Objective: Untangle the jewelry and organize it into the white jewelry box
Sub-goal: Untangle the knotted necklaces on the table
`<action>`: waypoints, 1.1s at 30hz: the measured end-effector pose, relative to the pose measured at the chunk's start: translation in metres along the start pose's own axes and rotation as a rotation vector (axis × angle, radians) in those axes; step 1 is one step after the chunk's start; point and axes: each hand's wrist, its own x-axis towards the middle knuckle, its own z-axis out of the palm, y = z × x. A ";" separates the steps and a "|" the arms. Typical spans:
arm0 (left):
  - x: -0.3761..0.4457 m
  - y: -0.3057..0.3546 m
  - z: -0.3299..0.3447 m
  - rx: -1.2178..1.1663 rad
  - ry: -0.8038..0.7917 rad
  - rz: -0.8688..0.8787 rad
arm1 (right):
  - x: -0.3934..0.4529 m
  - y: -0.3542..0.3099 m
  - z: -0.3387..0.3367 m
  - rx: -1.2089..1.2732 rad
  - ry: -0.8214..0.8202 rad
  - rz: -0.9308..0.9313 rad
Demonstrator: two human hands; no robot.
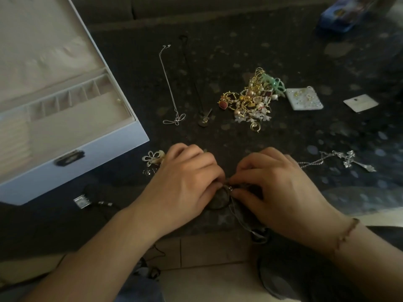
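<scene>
Both hands meet just in front of the jewelry pile (250, 101), at the near edge of the dark table (283, 51). Left hand (187, 182) and right hand (281, 188) have fingertips curled in, pinching a dark round pendant (218, 199) and its small metal loop between them; a grey cord trails from it under the right palm toward the person. Held this close, the knot or clasp is likely being picked apart. Left of the pile, two necklaces (172, 94) lie straightened side by side, probably already freed. Farther left, the white jewelry box (91, 149) stands open, its compartments apparently unfilled.
</scene>
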 end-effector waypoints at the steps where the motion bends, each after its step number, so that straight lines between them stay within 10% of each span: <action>1: 0.000 0.001 0.000 0.009 -0.003 -0.003 | 0.000 0.000 0.001 0.004 0.009 -0.002; 12: 0.004 0.009 -0.006 -0.039 -0.004 -0.086 | 0.002 0.001 0.004 0.116 0.102 0.033; 22: 0.011 0.015 -0.013 -0.171 0.135 -0.169 | 0.008 -0.007 -0.018 0.905 0.077 0.229; 33: 0.009 0.016 -0.015 -0.176 0.091 -0.171 | 0.008 -0.004 -0.021 0.814 0.144 0.171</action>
